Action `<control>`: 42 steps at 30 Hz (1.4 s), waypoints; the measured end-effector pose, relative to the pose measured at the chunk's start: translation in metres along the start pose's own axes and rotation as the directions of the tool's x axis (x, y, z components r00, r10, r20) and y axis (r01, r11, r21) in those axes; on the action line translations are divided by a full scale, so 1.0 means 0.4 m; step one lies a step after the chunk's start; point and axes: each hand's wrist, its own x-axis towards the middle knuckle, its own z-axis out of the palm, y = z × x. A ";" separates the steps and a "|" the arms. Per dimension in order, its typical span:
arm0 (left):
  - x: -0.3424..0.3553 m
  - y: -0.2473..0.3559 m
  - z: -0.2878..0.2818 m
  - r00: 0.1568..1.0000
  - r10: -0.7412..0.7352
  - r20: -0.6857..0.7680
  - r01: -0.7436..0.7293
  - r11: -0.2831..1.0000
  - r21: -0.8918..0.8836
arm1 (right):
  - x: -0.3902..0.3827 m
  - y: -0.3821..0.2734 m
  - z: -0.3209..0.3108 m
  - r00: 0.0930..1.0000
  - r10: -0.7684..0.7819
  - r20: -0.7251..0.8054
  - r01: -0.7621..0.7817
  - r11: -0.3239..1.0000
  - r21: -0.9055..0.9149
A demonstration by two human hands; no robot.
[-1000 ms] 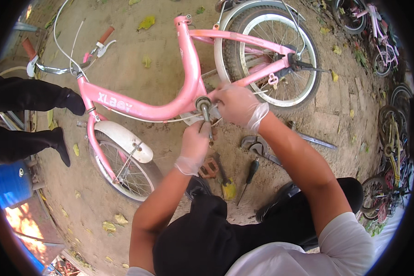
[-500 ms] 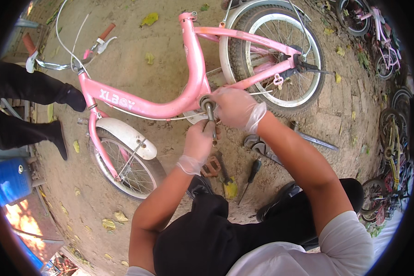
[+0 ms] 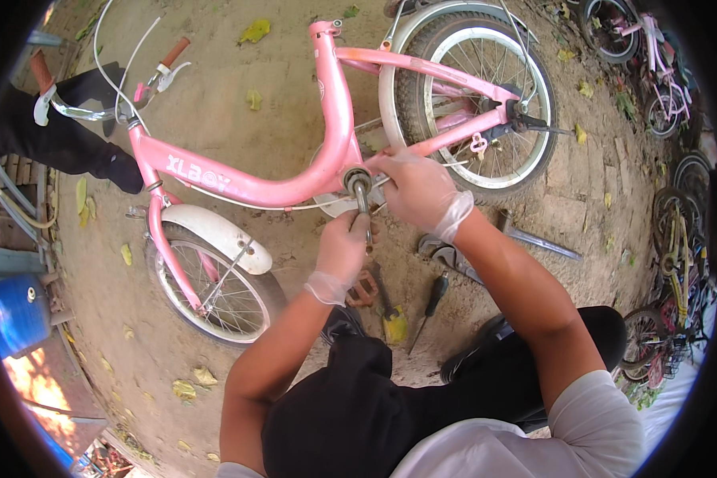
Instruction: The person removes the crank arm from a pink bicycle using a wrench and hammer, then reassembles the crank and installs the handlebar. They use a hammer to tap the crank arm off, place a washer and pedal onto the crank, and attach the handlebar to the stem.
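Observation:
A pink child's bicycle (image 3: 251, 190) lies on its side on the ground. My left hand (image 3: 342, 253), in a thin clear glove, is closed around the lower part of the metal crank arm (image 3: 362, 197), which sticks out of the frame's bottom bracket (image 3: 354, 178). Just right of that bracket is my right hand (image 3: 422, 187), gloved too, with its fingers pinched together. A thin light piece shows at its fingertips, but its kind is too small to tell. The rear wheel (image 3: 486, 99) lies beyond the right hand, the front wheel (image 3: 215, 283) to the left.
Near my knees lie a screwdriver (image 3: 429, 311), a pedal (image 3: 364, 288), an adjustable wrench (image 3: 452, 256) and a hammer (image 3: 542, 241). Another person's leg (image 3: 80, 147) stands by the handlebar (image 3: 88, 113). A blue barrel (image 3: 12, 315) is at left; more bicycles (image 3: 673, 247) line the right.
My right hand has drawn slightly right, away from the bottom bracket, showing the thin piece at its fingertips. The left hand stays on the crank arm. The other person's nearer foot has moved away.

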 end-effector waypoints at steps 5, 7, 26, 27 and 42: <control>-0.007 -0.020 0.010 0.996 -0.076 -0.044 0.061 0.962 -0.268 | -0.030 0.013 0.043 0.995 -0.036 0.097 0.008 0.963 0.269; -0.008 -0.031 0.020 0.991 -0.108 -0.076 0.074 0.931 -0.357 | -0.046 0.029 0.054 0.943 0.215 0.255 -0.315 0.827 0.466; 0.085 -0.031 0.007 0.993 0.053 -0.110 -0.090 0.925 -0.370 | -0.039 0.104 0.172 0.974 0.212 0.085 -0.209 0.673 0.709; 0.077 -0.035 0.008 0.988 0.089 -0.124 -0.122 0.947 -0.298 | -0.051 0.105 0.173 0.979 0.197 0.055 -0.183 0.730 0.658; -0.113 -0.284 0.054 0.989 -0.089 0.123 0.125 0.935 -0.331 | -0.354 0.122 0.361 0.976 0.217 0.000 -0.161 0.722 0.673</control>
